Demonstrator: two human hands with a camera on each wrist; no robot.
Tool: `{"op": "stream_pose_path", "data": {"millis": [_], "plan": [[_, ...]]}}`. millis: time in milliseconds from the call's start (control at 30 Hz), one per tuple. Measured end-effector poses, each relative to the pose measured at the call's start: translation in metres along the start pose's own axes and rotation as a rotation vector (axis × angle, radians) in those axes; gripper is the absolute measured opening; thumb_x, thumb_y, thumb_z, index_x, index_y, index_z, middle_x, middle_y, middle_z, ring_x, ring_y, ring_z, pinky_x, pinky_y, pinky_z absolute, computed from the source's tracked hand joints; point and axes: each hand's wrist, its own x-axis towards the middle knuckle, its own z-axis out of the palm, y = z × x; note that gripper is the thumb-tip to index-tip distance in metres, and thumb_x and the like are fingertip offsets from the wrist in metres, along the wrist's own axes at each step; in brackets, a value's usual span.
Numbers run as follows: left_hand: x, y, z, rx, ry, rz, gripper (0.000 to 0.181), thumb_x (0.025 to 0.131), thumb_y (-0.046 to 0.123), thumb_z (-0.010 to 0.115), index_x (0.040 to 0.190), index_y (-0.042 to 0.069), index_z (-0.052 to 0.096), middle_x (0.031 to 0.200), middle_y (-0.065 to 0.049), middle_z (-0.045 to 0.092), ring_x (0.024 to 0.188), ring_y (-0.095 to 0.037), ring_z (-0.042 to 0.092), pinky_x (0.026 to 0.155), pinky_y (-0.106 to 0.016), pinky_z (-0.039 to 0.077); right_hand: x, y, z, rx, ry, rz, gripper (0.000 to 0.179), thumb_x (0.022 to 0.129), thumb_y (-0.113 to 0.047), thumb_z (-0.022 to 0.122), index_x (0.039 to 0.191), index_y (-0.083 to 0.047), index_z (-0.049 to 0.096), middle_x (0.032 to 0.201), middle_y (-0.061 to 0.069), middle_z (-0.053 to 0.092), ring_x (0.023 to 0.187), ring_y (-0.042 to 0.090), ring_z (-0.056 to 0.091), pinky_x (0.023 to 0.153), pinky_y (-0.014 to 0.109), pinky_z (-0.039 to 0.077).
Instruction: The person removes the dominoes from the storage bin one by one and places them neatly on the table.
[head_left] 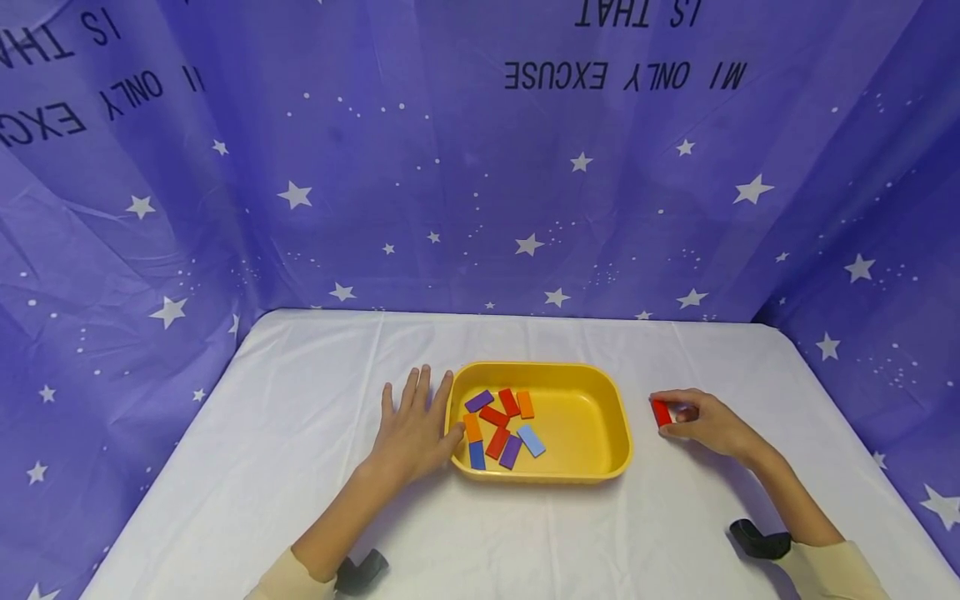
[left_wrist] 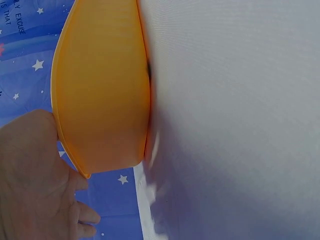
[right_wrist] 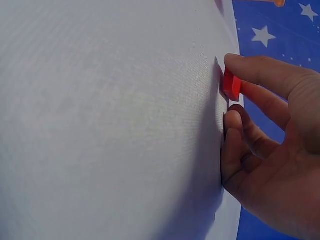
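A yellow plastic tub (head_left: 577, 433) stands at the middle of the table, with several flat rectangular blocks lying in its left half. My left hand (head_left: 411, 429) rests against the tub's left end, fingers outstretched and thumb over the rim; the left wrist view shows this hand (left_wrist: 37, 180) at the yellow wall (left_wrist: 102, 90). Right of the tub, my right hand (head_left: 708, 422) pinches a red block (head_left: 661, 412) between thumb and forefinger. In the right wrist view, the red block (right_wrist: 231, 86) is very close to the tabletop; whether it touches is unclear. The other fingers are curled.
Inside the tub lie red blocks (head_left: 497, 442), purple blocks (head_left: 511, 452), orange blocks (head_left: 526, 405), a light blue block (head_left: 532, 441) and a dark blue block (head_left: 477, 456). White cloth (head_left: 525, 542) covers the table. A purple starry curtain (head_left: 465, 192) hangs behind and at both sides.
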Motion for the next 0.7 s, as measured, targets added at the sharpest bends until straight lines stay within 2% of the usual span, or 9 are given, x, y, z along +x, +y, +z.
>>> {"op": "stream_pose_path", "data": {"millis": [467, 700], "plan": [[0.0004, -0.0003, 0.0002, 0.000, -0.003, -0.002, 0.082, 0.095, 0.051, 0.054, 0.160, 0.012, 0.023, 0.162, -0.024, 0.016, 0.150, -0.040, 0.007, 0.113, -0.068, 0.001, 0.0041, 0.0010, 0.0013, -0.050, 0.014, -0.030, 0.055, 0.083, -0.022, 0.081, 0.132, -0.004, 0.064, 0.122, 0.019, 0.058, 0.093, 0.026, 0.051, 0.078, 0.034, 0.047], [0.0000, 0.0003, -0.0003, -0.005, -0.012, -0.006, 0.082, 0.095, 0.051, 0.054, 0.160, 0.012, 0.022, 0.162, -0.024, 0.016, 0.150, -0.041, 0.006, 0.112, -0.068, -0.002, 0.0043, 0.0005, 0.0014, -0.061, 0.004, -0.036, 0.056, 0.083, -0.021, 0.081, 0.132, -0.002, 0.063, 0.122, 0.021, 0.058, 0.094, 0.028, 0.051, 0.079, 0.037, 0.047]]}}
